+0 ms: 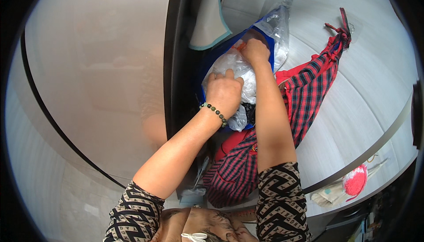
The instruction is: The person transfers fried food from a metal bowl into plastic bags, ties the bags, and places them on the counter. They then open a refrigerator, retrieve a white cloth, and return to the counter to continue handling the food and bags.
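Note:
A blue bag (207, 71) hangs with its mouth open, stuffed with crumpled clear plastic bags (250, 88). My left hand (225, 89), with a beaded bracelet (215, 110) at the wrist, lies on these bags, its fingers bent into the film. My right hand (256, 51) reaches into the far part of the blue bag, beside a bit of orange-red material (239, 46). Its fingertips are hidden, so any hold there is unclear. Near the lower rim are a black plastic bag (249, 111) and another clear bag (238, 119).
To the right a red-and-black checked cloth bag (311, 99) hangs knotted from a clear wall hook (351, 28). A glossy panel with a dark edge (167, 76) stands at the left. A pale teal-edged cloth (210, 23) hangs above. A pink item (355, 182) is at lower right.

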Action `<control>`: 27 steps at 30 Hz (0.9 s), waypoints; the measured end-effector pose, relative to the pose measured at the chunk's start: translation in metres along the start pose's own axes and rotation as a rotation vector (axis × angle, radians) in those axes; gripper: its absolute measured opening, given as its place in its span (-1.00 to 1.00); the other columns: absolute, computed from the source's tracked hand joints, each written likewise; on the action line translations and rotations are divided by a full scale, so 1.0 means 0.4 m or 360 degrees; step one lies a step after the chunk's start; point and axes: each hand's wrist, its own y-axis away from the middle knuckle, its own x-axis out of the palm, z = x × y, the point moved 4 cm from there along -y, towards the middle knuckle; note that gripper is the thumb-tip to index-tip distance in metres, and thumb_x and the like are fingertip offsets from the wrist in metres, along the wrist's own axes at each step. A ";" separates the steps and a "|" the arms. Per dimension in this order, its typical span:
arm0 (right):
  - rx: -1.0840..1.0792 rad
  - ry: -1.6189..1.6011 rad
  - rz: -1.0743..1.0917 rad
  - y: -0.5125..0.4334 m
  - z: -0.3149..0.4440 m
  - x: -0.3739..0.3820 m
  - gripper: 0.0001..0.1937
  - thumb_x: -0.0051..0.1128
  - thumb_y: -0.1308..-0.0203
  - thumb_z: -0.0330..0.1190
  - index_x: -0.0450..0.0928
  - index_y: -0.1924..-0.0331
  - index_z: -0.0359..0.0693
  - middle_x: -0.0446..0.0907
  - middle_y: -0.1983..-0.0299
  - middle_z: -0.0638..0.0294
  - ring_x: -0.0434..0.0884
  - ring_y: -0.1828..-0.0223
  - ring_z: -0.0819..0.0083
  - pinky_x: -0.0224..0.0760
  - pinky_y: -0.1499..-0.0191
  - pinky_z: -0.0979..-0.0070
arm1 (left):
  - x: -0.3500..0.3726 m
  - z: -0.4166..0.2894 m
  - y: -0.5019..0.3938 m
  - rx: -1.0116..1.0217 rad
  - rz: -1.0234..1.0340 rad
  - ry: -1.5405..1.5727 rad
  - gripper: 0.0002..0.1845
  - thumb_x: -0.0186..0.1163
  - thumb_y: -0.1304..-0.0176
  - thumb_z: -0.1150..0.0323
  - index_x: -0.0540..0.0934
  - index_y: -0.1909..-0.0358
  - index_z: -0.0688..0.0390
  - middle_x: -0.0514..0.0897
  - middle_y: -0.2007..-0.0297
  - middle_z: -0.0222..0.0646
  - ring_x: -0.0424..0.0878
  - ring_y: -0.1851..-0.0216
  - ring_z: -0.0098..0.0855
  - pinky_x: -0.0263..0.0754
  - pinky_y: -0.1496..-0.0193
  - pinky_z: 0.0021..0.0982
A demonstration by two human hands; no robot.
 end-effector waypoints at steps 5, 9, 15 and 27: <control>0.0026 -0.0154 -0.0701 0.084 0.024 -0.140 -0.78 0.11 -0.11 -0.30 0.62 0.29 -0.29 0.68 0.36 -0.06 0.69 0.34 -0.06 0.55 0.27 0.07 | -0.018 0.012 -0.027 -0.0108 0.0028 -0.0005 -0.80 0.19 0.00 0.43 0.66 0.28 0.09 0.59 0.25 -0.12 0.64 0.24 -0.08 0.41 0.02 -0.05; -0.0072 -0.0624 -0.1349 0.280 0.000 -0.318 -0.88 0.13 -0.07 -0.40 0.47 0.41 -0.28 0.57 0.52 -0.01 0.59 0.55 0.04 0.45 0.43 0.21 | 0.009 0.023 -0.173 -0.0154 0.0081 -0.0209 -0.77 0.11 -0.17 0.37 0.70 0.21 0.16 0.65 0.10 -0.04 0.67 0.07 -0.19 0.45 -0.05 -0.08; 0.0219 -0.1392 -0.1435 0.535 -0.073 -0.394 -0.91 0.15 -0.09 -0.49 0.48 0.35 -0.29 0.58 0.46 0.14 0.55 0.49 0.38 0.44 0.37 0.45 | 0.144 0.023 -0.371 0.0018 0.0176 0.0316 -0.70 0.16 -0.16 0.29 0.64 0.07 0.11 0.64 0.08 -0.02 0.64 0.09 -0.01 0.49 -0.04 -0.04; 0.0303 -0.2049 -0.0598 0.792 -0.082 -0.253 -0.90 0.15 -0.13 -0.61 0.44 0.33 -0.35 0.58 0.47 0.23 0.48 0.47 0.67 0.36 0.40 0.64 | 0.184 0.131 -0.442 -0.0173 0.0438 0.0036 -0.59 -0.04 -0.34 0.24 0.49 -0.17 0.11 0.61 -0.09 -0.07 0.58 -0.11 -0.08 0.45 -0.15 -0.08</control>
